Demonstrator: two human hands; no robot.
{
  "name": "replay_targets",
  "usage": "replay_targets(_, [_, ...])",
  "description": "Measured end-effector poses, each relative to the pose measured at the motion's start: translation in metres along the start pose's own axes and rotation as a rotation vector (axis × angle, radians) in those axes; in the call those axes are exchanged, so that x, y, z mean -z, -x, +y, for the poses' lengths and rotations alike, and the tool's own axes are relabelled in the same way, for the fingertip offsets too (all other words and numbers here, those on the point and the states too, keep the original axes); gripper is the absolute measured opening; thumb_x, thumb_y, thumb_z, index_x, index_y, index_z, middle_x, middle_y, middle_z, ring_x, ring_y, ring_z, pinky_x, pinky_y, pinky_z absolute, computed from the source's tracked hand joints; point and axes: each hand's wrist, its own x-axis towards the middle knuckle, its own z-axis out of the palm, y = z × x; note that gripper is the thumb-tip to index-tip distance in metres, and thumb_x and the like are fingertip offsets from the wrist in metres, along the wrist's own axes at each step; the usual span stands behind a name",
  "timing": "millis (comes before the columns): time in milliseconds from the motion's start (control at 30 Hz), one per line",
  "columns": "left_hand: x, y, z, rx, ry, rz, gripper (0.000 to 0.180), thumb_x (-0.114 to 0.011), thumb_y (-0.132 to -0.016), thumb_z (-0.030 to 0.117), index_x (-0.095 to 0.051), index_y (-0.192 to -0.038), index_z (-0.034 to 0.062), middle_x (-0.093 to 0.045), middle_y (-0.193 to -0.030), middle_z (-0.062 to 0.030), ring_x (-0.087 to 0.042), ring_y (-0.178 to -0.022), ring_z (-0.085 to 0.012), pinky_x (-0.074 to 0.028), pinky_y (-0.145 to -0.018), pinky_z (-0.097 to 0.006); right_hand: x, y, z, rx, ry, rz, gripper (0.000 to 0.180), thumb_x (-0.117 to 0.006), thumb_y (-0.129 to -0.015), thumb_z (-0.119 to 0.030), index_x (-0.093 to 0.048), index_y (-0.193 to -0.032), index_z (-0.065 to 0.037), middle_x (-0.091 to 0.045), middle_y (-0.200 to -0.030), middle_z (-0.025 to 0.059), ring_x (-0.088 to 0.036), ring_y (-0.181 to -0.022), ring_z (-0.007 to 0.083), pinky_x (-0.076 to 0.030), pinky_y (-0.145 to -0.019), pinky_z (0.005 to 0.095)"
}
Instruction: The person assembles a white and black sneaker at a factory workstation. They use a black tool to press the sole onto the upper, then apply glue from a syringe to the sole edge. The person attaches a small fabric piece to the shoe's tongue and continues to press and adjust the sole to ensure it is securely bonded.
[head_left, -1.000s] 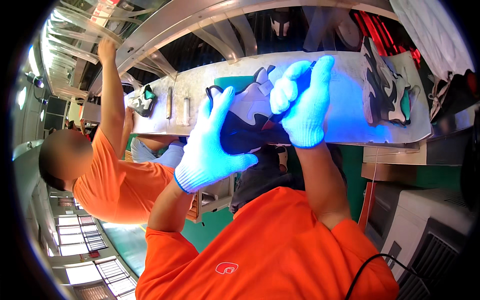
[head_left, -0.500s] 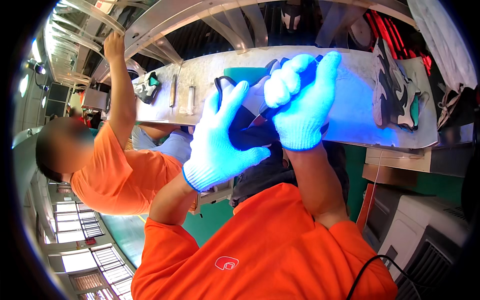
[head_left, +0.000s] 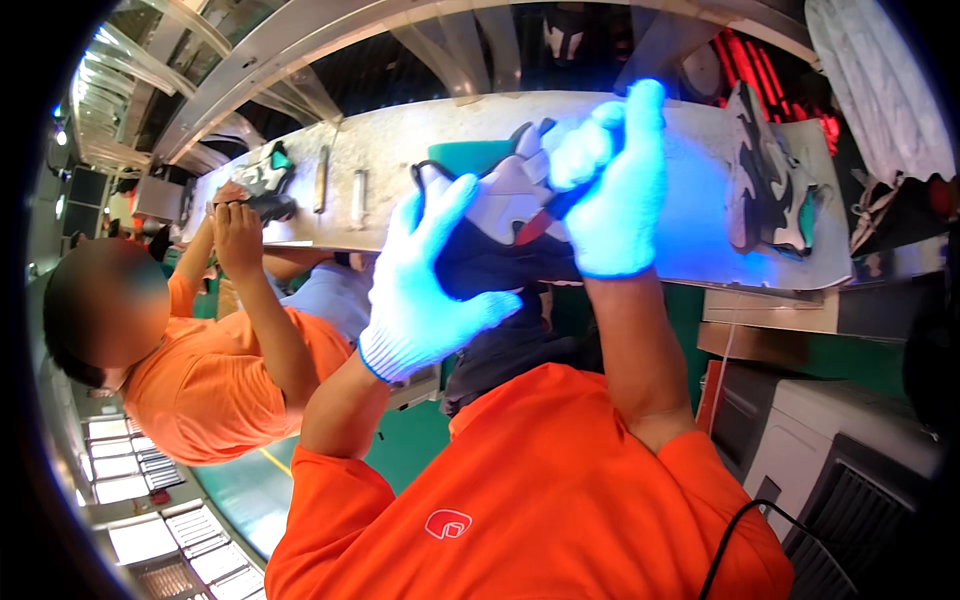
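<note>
Both gloved hands, left (head_left: pixel 425 290) and right (head_left: pixel 610 190), clamped on shoe (head_left: pixel 505 215); long axis 9–3 o'clock above desk (head_left: pixel 390 160).

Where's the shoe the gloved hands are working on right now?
Head view, centre: the shoe is between the left hand and right hand, against the long grey bench, left of another shoe.

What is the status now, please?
Left hand and right hand, gloved, both grip the shoe. Shoe over the belt. Co-worker's hands apart, left.
</note>
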Motion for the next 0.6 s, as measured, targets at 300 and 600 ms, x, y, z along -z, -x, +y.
replay_targets(300, [-0.018, 0.014, -0.032, 0.024, 0.221, 0.068, 0.115, -0.102, -0.062, 0.029, -0.054, -0.165, 0.0079, -0.051, -0.161, -0.0309, -0.06, -0.145, -0.0467, -0.053, -0.119, -0.05, 0.034, 0.009, -0.015, 0.015, 0.051, -0.13, 0.062, -0.052, -0.112, -0.071, -0.068, -0.088, -0.016, -0.053, -0.061, 0.0005, -0.055, -0.051, 0.0212, -0.044, -0.048, 0.0398])
replay_targets(600, [-0.02, 0.017, -0.037, 0.088, 0.266, 0.048, 0.12, -0.103, -0.063, 0.029, -0.05, -0.166, -0.0009, -0.052, -0.163, -0.0219, -0.058, -0.149, -0.0348, -0.047, -0.124, -0.043, 0.026, 0.016, 0.023, 0.086, 0.063, -0.2, 0.074, -0.041, -0.109, -0.081, -0.072, -0.092, -0.016, -0.056, -0.061, 0.0026, -0.057, -0.05, 0.0216, -0.047, -0.046, 0.039])
